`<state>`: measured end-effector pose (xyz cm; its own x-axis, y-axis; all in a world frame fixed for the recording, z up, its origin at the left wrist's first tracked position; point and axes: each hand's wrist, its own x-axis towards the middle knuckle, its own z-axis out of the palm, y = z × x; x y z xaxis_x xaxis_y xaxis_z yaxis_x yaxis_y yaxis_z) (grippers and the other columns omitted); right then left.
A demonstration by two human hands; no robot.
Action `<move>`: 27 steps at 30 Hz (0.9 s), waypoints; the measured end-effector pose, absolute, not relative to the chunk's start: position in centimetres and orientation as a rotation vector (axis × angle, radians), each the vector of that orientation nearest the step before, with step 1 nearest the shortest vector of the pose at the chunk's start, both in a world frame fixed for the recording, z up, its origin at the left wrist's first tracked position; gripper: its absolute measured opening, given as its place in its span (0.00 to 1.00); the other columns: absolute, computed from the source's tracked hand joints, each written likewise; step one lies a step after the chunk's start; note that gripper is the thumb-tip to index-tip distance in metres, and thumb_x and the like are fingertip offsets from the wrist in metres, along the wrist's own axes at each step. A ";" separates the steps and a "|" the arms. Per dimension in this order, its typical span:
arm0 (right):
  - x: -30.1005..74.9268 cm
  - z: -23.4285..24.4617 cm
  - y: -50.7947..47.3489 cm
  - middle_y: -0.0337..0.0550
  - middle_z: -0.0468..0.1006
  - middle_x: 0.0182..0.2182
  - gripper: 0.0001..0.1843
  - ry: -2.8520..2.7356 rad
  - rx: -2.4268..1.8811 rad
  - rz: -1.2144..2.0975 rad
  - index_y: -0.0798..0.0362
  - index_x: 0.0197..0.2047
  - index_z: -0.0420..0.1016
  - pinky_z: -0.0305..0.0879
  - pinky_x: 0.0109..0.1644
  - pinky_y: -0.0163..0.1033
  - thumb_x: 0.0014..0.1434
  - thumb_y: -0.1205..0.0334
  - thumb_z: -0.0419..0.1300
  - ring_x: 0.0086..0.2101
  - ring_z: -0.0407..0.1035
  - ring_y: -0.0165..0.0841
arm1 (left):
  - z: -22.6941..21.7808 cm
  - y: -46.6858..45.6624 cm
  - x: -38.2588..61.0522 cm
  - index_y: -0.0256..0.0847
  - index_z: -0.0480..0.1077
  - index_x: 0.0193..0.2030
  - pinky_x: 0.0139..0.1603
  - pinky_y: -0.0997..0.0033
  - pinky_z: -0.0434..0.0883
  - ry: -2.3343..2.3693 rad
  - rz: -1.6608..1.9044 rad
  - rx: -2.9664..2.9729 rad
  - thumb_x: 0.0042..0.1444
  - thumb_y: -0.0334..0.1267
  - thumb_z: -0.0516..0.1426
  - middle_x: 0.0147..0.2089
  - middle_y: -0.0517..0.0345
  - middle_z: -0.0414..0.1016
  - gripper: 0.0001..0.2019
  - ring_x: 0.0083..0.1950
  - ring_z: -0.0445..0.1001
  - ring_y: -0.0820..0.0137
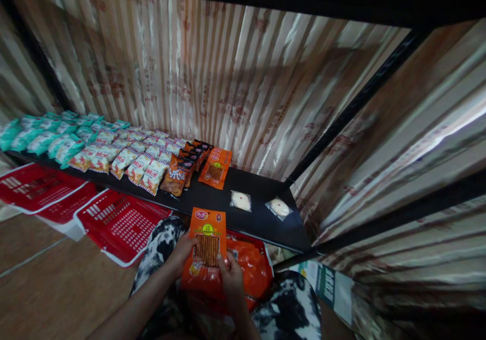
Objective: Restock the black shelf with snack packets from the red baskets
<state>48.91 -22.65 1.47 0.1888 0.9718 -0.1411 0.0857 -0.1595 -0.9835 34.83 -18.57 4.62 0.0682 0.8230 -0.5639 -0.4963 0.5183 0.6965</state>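
Observation:
Between my two hands I hold an orange snack packet (pixel 207 246) upright, its clear window showing brown sticks. My left hand (pixel 184 254) is closed on its left edge. My right hand (pixel 231 275) pinches the lower right side, thumb on the front. Just behind and below it, a red basket (pixel 269 264) between my knees holds more orange packets (pixel 252 266). A similar orange packet (pixel 215 168) lies on the black shelf (pixel 261 180), beside a row of dark orange bags (pixel 177 174). Two small clear packets with round white pieces, one nearer (pixel 240 201) and one farther right (pixel 279 207), lie there too.
Rows of white-and-orange bags (pixel 132 165) and teal-and-white bags (pixel 45 135) fill the shelf's left part. Red baskets (pixel 117 221) stand on the floor below. A black post (pixel 349 107) rises at the shelf's right end. Striped sheeting (pixel 212 76) hangs behind.

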 end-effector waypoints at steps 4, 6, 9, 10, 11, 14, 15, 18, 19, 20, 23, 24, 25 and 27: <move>49.0 1.1 -21.5 0.42 0.76 0.25 0.22 -1.061 -1.452 1.141 0.54 0.29 0.74 0.66 0.36 0.38 0.46 0.41 0.58 0.29 0.69 0.36 | 4.5 -17.7 34.5 0.36 0.67 0.39 0.28 0.73 0.71 1.137 1.076 0.367 0.40 0.22 0.53 0.27 0.59 0.76 0.17 0.29 0.76 0.68; 49.1 0.7 -21.0 0.41 0.74 0.23 0.21 -1.061 -1.487 1.113 0.54 0.25 0.72 0.65 0.33 0.38 0.45 0.42 0.58 0.27 0.67 0.35 | 4.5 -17.3 34.4 0.37 0.66 0.39 0.28 0.74 0.71 1.148 1.088 0.366 0.40 0.22 0.54 0.28 0.59 0.75 0.16 0.28 0.76 0.69; 49.2 0.3 -20.5 0.40 0.73 0.22 0.19 -1.066 -1.498 1.095 0.54 0.25 0.72 0.64 0.33 0.37 0.45 0.44 0.58 0.26 0.67 0.34 | 4.5 -16.8 34.1 0.37 0.66 0.35 0.29 0.74 0.71 1.204 1.098 0.385 0.42 0.21 0.54 0.27 0.59 0.75 0.13 0.27 0.75 0.70; 49.2 0.3 -20.3 0.40 0.73 0.23 0.18 -1.067 -1.484 1.104 0.53 0.27 0.72 0.64 0.33 0.37 0.46 0.45 0.58 0.27 0.67 0.34 | 4.4 -16.6 34.0 0.36 0.66 0.34 0.29 0.74 0.71 1.229 1.099 0.398 0.43 0.21 0.53 0.27 0.59 0.75 0.11 0.26 0.75 0.70; 49.1 0.4 -20.1 0.40 0.73 0.23 0.18 -1.069 -1.469 1.112 0.53 0.28 0.72 0.64 0.34 0.37 0.47 0.45 0.57 0.27 0.67 0.34 | 4.4 -16.4 34.0 0.36 0.65 0.33 0.29 0.74 0.71 1.251 1.095 0.413 0.44 0.21 0.52 0.27 0.59 0.75 0.10 0.26 0.74 0.70; 49.0 0.6 -19.4 0.40 0.74 0.23 0.18 -1.095 -1.480 1.089 0.53 0.28 0.72 0.65 0.34 0.37 0.47 0.45 0.57 0.28 0.68 0.35 | 4.0 -15.7 33.7 0.36 0.65 0.32 0.29 0.74 0.70 1.275 1.077 0.460 0.46 0.20 0.50 0.26 0.58 0.75 0.10 0.27 0.75 0.71; 49.0 0.7 -19.2 0.40 0.74 0.23 0.19 -1.111 -1.496 1.076 0.53 0.28 0.72 0.65 0.34 0.37 0.47 0.44 0.57 0.28 0.68 0.35 | 3.8 -15.4 33.7 0.36 0.65 0.33 0.30 0.75 0.70 1.273 1.078 0.481 0.47 0.19 0.49 0.27 0.58 0.75 0.11 0.27 0.75 0.71; 49.2 0.7 -18.4 0.42 0.77 0.26 0.20 -1.155 -1.529 1.057 0.52 0.29 0.73 0.66 0.37 0.38 0.47 0.43 0.57 0.31 0.70 0.37 | 3.3 -14.7 33.5 0.37 0.65 0.33 0.30 0.76 0.70 1.277 1.088 0.546 0.47 0.19 0.50 0.28 0.58 0.75 0.11 0.29 0.75 0.72; 49.2 0.7 -18.2 0.43 0.78 0.28 0.20 -1.162 -1.532 1.055 0.52 0.30 0.74 0.66 0.38 0.39 0.47 0.44 0.57 0.32 0.70 0.37 | 3.2 -14.6 33.4 0.37 0.65 0.33 0.30 0.76 0.70 1.287 1.093 0.558 0.47 0.19 0.50 0.28 0.58 0.75 0.10 0.29 0.75 0.72; 49.2 0.7 -18.0 0.44 0.78 0.30 0.20 -1.165 -1.531 1.059 0.52 0.31 0.74 0.66 0.39 0.39 0.47 0.44 0.56 0.33 0.70 0.37 | 3.0 -14.4 33.3 0.37 0.65 0.33 0.30 0.76 0.70 1.300 1.098 0.560 0.47 0.19 0.51 0.28 0.58 0.75 0.11 0.29 0.75 0.72; 49.2 0.8 -17.4 0.46 0.79 0.32 0.20 -1.150 -1.539 1.078 0.54 0.33 0.74 0.66 0.41 0.40 0.47 0.45 0.57 0.34 0.71 0.38 | 2.8 -13.8 33.2 0.36 0.65 0.37 0.29 0.75 0.69 1.314 1.108 0.531 0.47 0.19 0.50 0.28 0.58 0.74 0.13 0.27 0.74 0.71; 49.2 0.9 -17.3 0.46 0.79 0.32 0.20 -1.144 -1.545 1.077 0.54 0.33 0.73 0.66 0.41 0.41 0.46 0.45 0.57 0.34 0.71 0.39 | 2.8 -13.7 33.2 0.36 0.65 0.38 0.29 0.74 0.69 1.304 1.104 0.521 0.47 0.18 0.49 0.28 0.58 0.74 0.14 0.26 0.74 0.71; 49.2 1.0 -17.1 0.46 0.79 0.32 0.20 -1.142 -1.553 1.074 0.54 0.34 0.73 0.66 0.41 0.41 0.46 0.46 0.57 0.34 0.72 0.39 | 2.8 -13.5 33.1 0.36 0.65 0.39 0.28 0.74 0.69 1.287 1.099 0.517 0.47 0.18 0.49 0.28 0.58 0.74 0.15 0.25 0.74 0.71; 49.1 1.3 -16.7 0.46 0.79 0.30 0.20 -1.153 -1.559 1.076 0.55 0.34 0.73 0.66 0.40 0.41 0.46 0.46 0.57 0.33 0.72 0.39 | 2.7 -13.2 33.1 0.36 0.65 0.39 0.28 0.74 0.69 1.252 1.098 0.521 0.46 0.17 0.48 0.28 0.57 0.74 0.16 0.26 0.74 0.71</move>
